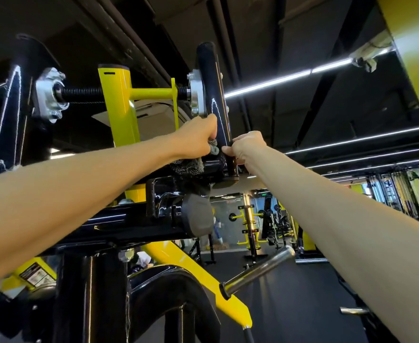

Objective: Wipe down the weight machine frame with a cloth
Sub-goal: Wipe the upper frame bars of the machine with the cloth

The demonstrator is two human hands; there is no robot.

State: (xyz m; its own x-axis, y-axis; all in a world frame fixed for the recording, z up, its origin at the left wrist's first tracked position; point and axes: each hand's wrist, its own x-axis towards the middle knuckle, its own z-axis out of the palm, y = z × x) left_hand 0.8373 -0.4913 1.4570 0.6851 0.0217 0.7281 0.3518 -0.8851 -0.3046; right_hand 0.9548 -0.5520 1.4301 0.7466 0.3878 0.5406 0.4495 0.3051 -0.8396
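High on the weight machine frame (109, 220), at the lower end of its black post (209, 78), we have the cloth (191, 167), a grey mesh rag, bunched against the post's left face. Our left hand (198, 137) holds it there, fingers curled round it and thumb tip reaching up toward the silver bearing block (197, 94). Most of the cloth hangs crumpled just below the fist, and a small fold shows between the fingers and the post. Our right hand (248, 148) is just beside it on the other side of the same post, gripping it with the thumb laid on the front face and the fingers wrapped round the right edge (how far they reach behind, we cannot tell). Only the post lies between the two hands. Both forearms are bare and stretched up and forward, almost straight, the left coming in from the lower left and the right from the lower right. Left of the left hand stands the yellow arm (119, 102) on its threaded shaft. Below the hands a grey rubber stop (198, 220) sits against the frame, and a chrome peg (260, 271) juts out lower right.
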